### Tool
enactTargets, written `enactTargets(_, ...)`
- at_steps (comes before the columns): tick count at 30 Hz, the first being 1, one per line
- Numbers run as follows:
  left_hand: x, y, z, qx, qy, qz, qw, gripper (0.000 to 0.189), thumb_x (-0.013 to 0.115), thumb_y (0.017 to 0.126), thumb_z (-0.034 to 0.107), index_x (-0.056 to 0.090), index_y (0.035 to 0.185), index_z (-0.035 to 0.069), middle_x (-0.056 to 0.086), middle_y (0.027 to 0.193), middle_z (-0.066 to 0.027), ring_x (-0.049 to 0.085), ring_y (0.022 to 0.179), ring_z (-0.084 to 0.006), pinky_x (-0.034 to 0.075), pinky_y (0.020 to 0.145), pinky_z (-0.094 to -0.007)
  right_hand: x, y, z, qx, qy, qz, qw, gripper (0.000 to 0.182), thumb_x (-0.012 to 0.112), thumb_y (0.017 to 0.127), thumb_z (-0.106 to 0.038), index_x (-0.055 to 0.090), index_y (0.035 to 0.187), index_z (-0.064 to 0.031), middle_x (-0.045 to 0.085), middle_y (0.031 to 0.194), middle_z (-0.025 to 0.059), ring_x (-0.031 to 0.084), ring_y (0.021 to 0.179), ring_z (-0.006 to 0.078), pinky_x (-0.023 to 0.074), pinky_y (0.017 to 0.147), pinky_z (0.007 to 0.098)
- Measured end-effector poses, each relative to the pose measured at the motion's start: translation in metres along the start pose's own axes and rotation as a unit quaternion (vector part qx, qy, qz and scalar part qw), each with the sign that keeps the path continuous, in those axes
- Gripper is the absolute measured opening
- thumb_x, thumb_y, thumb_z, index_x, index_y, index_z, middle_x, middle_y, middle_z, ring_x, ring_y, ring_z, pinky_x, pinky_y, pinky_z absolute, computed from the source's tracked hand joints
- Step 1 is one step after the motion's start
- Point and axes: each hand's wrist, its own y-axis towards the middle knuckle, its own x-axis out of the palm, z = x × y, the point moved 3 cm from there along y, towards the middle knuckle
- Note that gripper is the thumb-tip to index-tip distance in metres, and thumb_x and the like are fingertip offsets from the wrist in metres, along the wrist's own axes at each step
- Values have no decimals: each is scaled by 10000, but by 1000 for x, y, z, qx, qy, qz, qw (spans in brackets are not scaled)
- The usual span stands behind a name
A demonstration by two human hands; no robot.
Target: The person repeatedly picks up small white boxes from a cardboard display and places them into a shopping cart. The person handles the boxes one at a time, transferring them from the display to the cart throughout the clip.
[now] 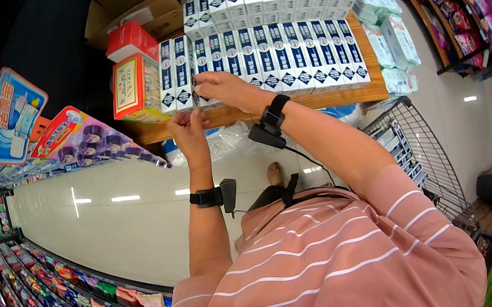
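Observation:
Slim blue-and-white cartons point(281, 57) stand side by side in a row along the front of a wooden table point(306, 103), with more stacked in a row behind. My left hand point(187, 123) is at the table's front edge, at the foot of the cartons near the row's left end, its fingers bent. My right hand point(222, 90) reaches over the front of the row, thumb and fingers at a narrow dark gap between two cartons. Whether either hand grips a carton cannot be told. A red-and-yellow box point(130, 86) stands left of the row.
An open cardboard box point(129, 12) lies behind the red boxes. Hanging blister packs point(13, 117) jut out at left. A wire shopping cart point(425, 148) holding similar cartons stands at right, near wrapped white-green packs point(400, 40). Stocked shelves point(80, 298) run along the lower left.

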Motion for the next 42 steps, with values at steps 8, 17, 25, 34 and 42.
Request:
enactTargets(8,-9,-12,-15,-31,94,-46,994,291,643,1002,235,505,1058,-16,619,871,-97,659,698,-146,558,545,-255,-24,-80,-13,7,35,27,999,466,617,997,-295,557,1340,15,673,1116,73,649,1029,151,526,891,278)
enactTargets(17,163,-116,26,-46,113,-360,925,249,550,1058,279,569,1064,32,622,830,-55,630,667,-107,483,536,-221,-117,-273,-27,-34,187,160,969,400,609,1008,-344,614,1174,20,697,1056,139,710,913,217,575,820,303)
enactTargets(25,321,-228,-12,147,226,-615,741,210,664,978,168,608,1071,-12,659,865,-91,664,783,-171,526,672,-314,-208,-501,69,-72,271,525,803,302,566,1020,-250,619,1109,33,686,972,130,707,838,222,610,784,345)
enactTargets(34,478,-311,-142,267,368,-745,488,384,721,879,269,623,1127,-7,688,1102,-221,650,1032,-420,523,885,-487,-203,-634,154,-47,355,634,686,228,580,1005,-209,582,1084,4,670,979,122,705,862,234,605,768,347)
enactTargets(42,500,-336,-261,305,559,-750,180,351,765,845,291,717,1066,23,699,1137,-200,670,1061,-382,559,872,-494,-182,-675,202,-16,425,641,639,246,574,1022,-219,599,1124,3,691,965,115,705,832,214,602,748,338)
